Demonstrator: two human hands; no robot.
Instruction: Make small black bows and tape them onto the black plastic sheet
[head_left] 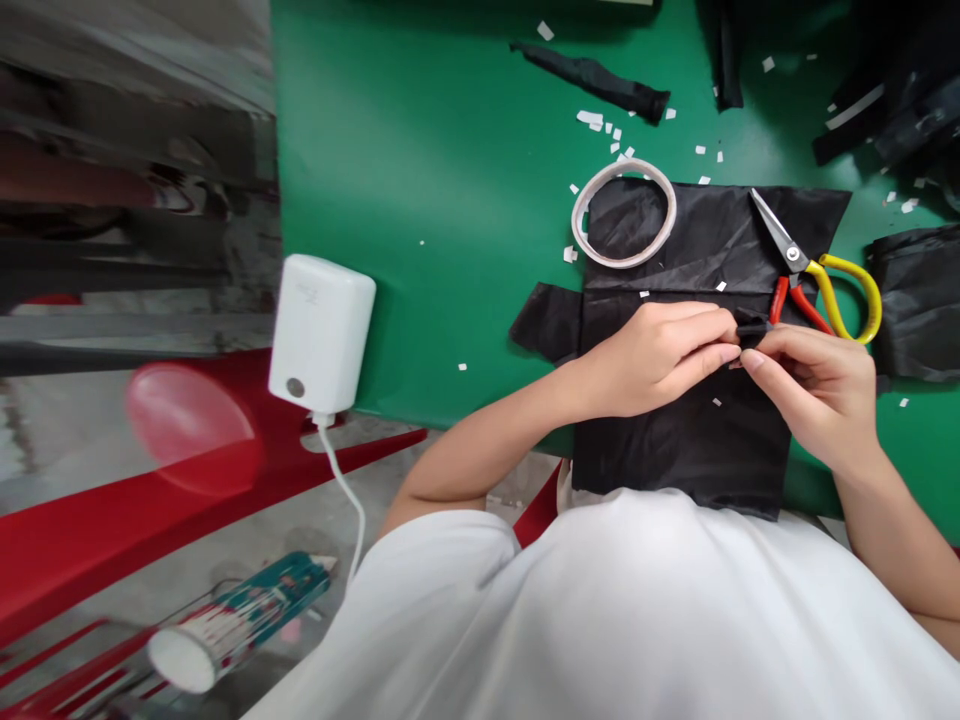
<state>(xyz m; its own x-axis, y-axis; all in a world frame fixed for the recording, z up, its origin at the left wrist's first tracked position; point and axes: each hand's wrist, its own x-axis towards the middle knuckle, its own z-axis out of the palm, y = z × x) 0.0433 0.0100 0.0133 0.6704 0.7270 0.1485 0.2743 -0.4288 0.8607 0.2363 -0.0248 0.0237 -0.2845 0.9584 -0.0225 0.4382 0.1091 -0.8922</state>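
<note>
Black fabric (675, 440) lies over the table edge and hangs toward my lap. My left hand (667, 355) pinches a small gathered bit of black fabric (752, 328) from its left side. My right hand (825, 385) holds the same bit from the right, its thumb tip close to the left fingertips. Just above my right hand lie open scissors (795, 258) with one yellow and one red handle. A roll of white tape (624, 213) rests flat on the fabric's upper left part.
The green table (390, 150) carries a white power bank (322, 330) with a cable, a black fabric strip (592, 78), paper scraps and more black fabric (919, 300) at right. A red chair (225, 450) stands at left, above a cylindrical can (247, 610).
</note>
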